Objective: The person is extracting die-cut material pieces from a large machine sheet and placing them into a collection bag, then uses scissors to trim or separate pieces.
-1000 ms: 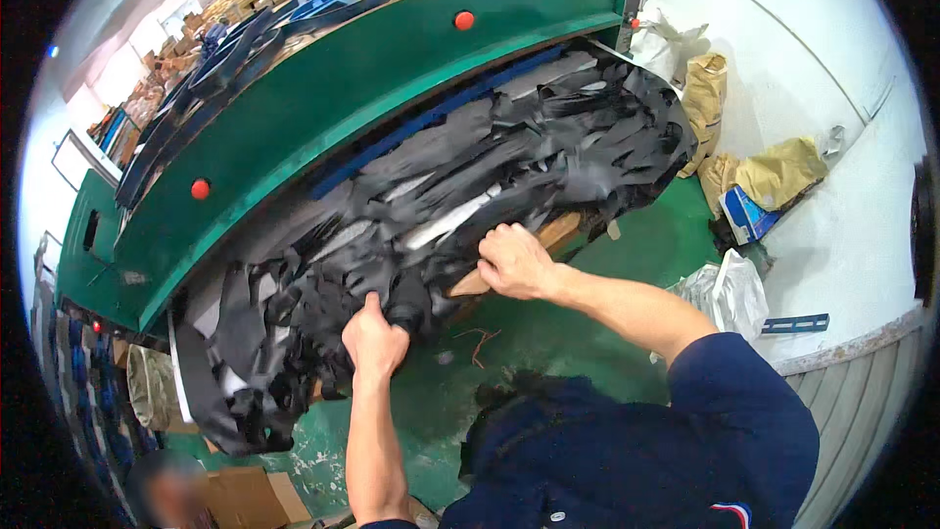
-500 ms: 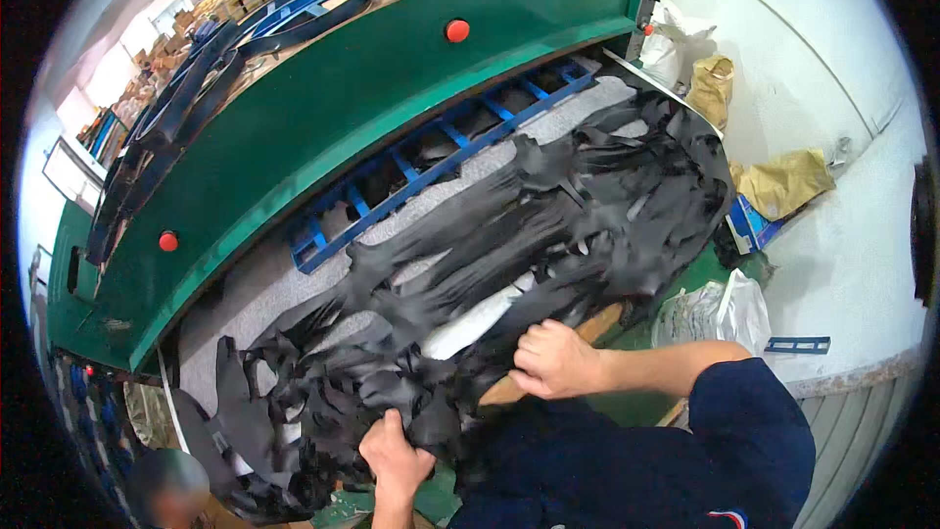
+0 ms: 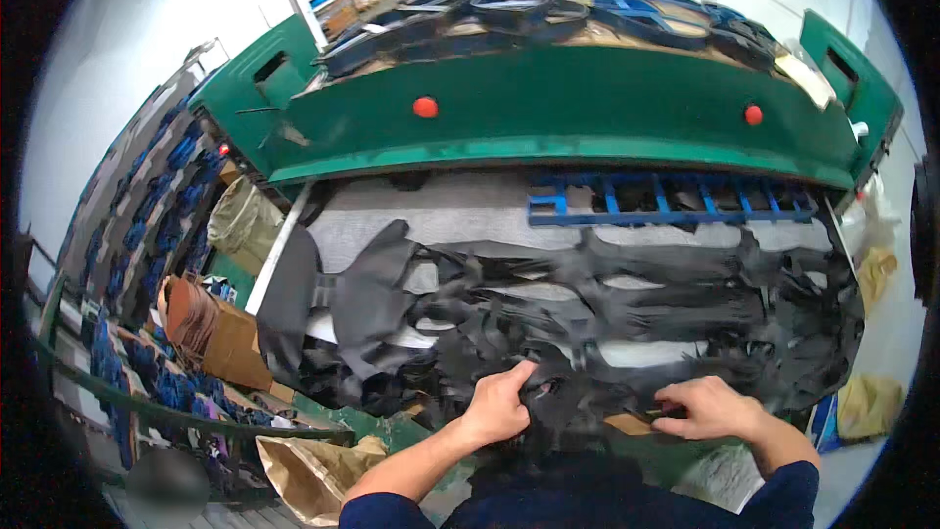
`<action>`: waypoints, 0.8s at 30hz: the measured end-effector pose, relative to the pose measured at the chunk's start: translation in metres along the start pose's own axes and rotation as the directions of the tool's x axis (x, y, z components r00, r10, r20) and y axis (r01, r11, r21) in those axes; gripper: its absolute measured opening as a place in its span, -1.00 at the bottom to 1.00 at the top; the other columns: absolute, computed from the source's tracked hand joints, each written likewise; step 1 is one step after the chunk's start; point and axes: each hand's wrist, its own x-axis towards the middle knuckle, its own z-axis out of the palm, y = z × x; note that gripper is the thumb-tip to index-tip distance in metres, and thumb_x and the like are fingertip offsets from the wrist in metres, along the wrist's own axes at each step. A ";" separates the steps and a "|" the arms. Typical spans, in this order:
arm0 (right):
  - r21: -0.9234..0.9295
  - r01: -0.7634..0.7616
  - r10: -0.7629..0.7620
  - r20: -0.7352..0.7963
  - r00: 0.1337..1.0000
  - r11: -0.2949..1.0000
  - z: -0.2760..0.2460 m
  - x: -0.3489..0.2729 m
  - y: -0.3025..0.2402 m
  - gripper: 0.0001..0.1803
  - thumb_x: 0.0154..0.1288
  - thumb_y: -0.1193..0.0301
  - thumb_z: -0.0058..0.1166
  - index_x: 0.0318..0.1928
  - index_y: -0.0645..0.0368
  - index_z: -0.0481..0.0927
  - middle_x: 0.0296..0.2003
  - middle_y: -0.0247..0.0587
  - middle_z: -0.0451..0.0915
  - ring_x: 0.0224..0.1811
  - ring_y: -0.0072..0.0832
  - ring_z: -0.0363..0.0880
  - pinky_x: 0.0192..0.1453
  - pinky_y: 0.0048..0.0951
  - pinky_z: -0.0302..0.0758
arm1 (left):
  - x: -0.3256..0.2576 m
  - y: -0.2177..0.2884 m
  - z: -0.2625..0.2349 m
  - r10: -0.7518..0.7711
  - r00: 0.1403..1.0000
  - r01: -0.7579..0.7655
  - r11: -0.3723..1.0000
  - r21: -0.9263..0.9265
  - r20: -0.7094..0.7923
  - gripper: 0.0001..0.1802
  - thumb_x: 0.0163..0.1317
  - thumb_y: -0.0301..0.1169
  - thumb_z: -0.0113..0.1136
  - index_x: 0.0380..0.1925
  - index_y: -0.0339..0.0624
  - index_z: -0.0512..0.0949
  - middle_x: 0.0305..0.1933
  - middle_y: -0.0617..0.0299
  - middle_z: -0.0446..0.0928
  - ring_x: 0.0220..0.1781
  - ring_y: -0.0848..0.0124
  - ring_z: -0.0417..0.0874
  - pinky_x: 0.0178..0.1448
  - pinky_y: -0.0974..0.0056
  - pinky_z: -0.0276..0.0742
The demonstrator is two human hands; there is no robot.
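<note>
A wide, torn web of thin black sheet material (image 3: 676,299), full of cut-out holes, lies across the grey bed of a green machine. My left hand (image 3: 497,402) is closed on the bunched black material at the near edge, thumb uppermost. To its right, my right hand (image 3: 707,408) rests over the near edge of the sheet, fingers bent and thumb apart from them; nothing shows held between. Beside its thumb is a small piece of brown board (image 3: 629,423). A blue ladder-shaped cutting die (image 3: 666,201) lies on the far right of the bed.
The green machine beam (image 3: 587,103) with red buttons spans the far side, several dies on top. At left stand a cardboard box (image 3: 235,348), a paper sack (image 3: 318,470) and racks of dies (image 3: 137,225). Sacks (image 3: 869,402) lie at right.
My view has swung left and levelled, showing more of the left side. My right hand has loosened from a fist. At the left, the sheet's end lies flatter; my left hand still grips the material.
</note>
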 end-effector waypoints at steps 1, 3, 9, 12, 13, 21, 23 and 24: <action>0.087 -0.029 0.020 0.107 0.994 0.996 -0.015 0.003 -0.008 -0.57 0.17 0.16 0.23 -0.07 0.22 0.60 -0.37 -0.13 0.68 -0.34 -0.20 0.68 -0.19 -0.30 0.61 | 0.000 0.001 -0.011 0.006 1.000 -0.006 1.000 0.005 -0.027 -0.71 0.07 -0.47 0.26 -0.18 -0.21 0.49 -0.40 -0.08 0.58 -0.25 -0.09 0.64 -0.19 0.10 0.53; 0.154 -0.090 0.051 0.240 0.969 0.984 -0.047 0.022 -0.030 -0.57 0.22 0.20 0.22 0.00 0.22 0.58 -0.33 -0.12 0.69 -0.31 -0.27 0.70 -0.16 -0.33 0.61 | 0.006 0.001 -0.036 -0.020 0.999 0.019 0.999 -0.048 -0.029 -0.75 0.16 -0.45 0.27 -0.17 -0.23 0.51 -0.33 -0.06 0.61 -0.24 0.07 0.70 -0.13 0.20 0.55; 0.008 0.188 -0.183 -0.206 0.961 0.982 -0.103 0.144 -0.124 -0.68 0.21 0.37 0.23 -0.07 0.29 0.58 -0.32 -0.05 0.66 -0.27 -0.28 0.67 -0.12 -0.32 0.58 | 0.032 -0.052 -0.138 0.138 0.926 -0.143 0.990 0.011 -0.351 -0.70 0.08 -0.46 0.26 -0.15 -0.22 0.50 -0.30 -0.14 0.59 -0.20 -0.11 0.63 -0.21 0.07 0.54; -0.055 0.367 -0.363 -0.346 0.865 0.928 -0.106 0.243 -0.175 -0.75 0.20 0.42 0.21 -0.15 0.30 0.59 -0.39 -0.06 0.63 -0.32 -0.30 0.65 -0.17 -0.35 0.57 | 0.047 -0.120 -0.173 0.180 0.888 -0.084 0.968 0.236 -0.422 -0.68 0.02 -0.45 0.20 -0.17 -0.19 0.45 -0.34 -0.12 0.58 -0.24 -0.13 0.61 -0.23 -0.06 0.49; -0.070 0.348 -0.350 -0.349 0.869 0.935 -0.106 0.273 -0.201 -0.76 0.21 0.42 0.19 -0.16 0.30 0.59 -0.39 -0.05 0.63 -0.32 -0.27 0.66 -0.17 -0.33 0.57 | 0.047 -0.145 -0.179 0.061 0.925 0.041 0.965 0.258 -0.375 -0.67 0.00 -0.46 0.18 -0.18 -0.19 0.43 -0.34 -0.12 0.58 -0.22 -0.14 0.60 -0.21 -0.09 0.48; 0.063 0.176 -0.078 -0.716 0.693 0.982 -0.103 0.544 -0.293 -0.50 0.21 0.20 0.20 -0.07 0.45 0.55 -0.24 0.04 0.65 -0.31 -0.33 0.68 -0.26 -0.36 0.61 | 0.055 -0.174 -0.190 -0.005 0.935 0.052 0.991 0.124 -0.355 -0.62 -0.04 -0.47 0.10 -0.15 -0.31 0.39 -0.28 -0.20 0.56 -0.16 -0.21 0.56 -0.08 -0.17 0.45; 0.487 0.161 0.189 -0.592 0.783 0.859 -0.099 0.576 -0.311 -0.46 0.26 0.18 0.14 0.00 0.47 0.49 -0.27 0.01 0.62 -0.41 -0.39 0.66 -0.43 -0.44 0.61 | 0.053 -0.170 -0.195 -0.041 0.939 0.078 0.993 0.093 -0.342 -0.66 -0.03 -0.48 0.08 -0.17 -0.29 0.39 -0.28 -0.20 0.56 -0.15 -0.21 0.56 -0.08 -0.18 0.45; 0.652 0.151 0.293 -0.520 0.802 0.743 -0.101 0.590 -0.310 -0.48 0.27 0.20 0.11 0.00 0.46 0.47 -0.28 0.04 0.62 -0.45 -0.33 0.65 -0.46 -0.39 0.63 | 0.053 -0.172 -0.193 -0.010 0.928 0.039 0.997 0.071 -0.372 -0.70 -0.03 -0.48 0.07 -0.22 -0.28 0.38 -0.28 -0.19 0.56 -0.16 -0.21 0.56 -0.08 -0.18 0.45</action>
